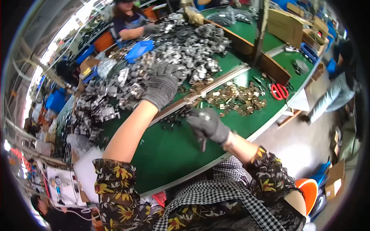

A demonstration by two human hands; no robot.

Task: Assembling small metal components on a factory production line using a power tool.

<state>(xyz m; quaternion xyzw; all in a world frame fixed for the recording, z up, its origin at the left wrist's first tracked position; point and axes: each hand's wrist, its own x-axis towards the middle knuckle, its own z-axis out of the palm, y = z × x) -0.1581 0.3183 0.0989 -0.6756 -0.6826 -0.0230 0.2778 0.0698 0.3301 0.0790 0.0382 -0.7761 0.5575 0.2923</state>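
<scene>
My left hand (163, 85), in a grey knitted glove, reaches onto a large heap of shiny metal parts (200, 54). Its fingers are somewhat spread over the parts, and their tips are partly hidden. My right hand (210, 125), gloved alike, hovers over the green tabletop (173, 154) nearer to me. It is closed and a little blurred; a small shiny spot and a dark narrow end show at it, but I cannot make out what it grips. Just left of it lie small black pieces (171, 119). Beyond it spreads a flat scatter of small brassy metal pieces (239, 98).
A metal-edged divider strip (216, 82) crosses the table between heap and scatter. Red-handled scissors (279, 91) lie at the right, by a brown board (274, 68). A blue tray (139, 51) rests on the heap. Across the table, another person's gloved hand (151, 29) touches it.
</scene>
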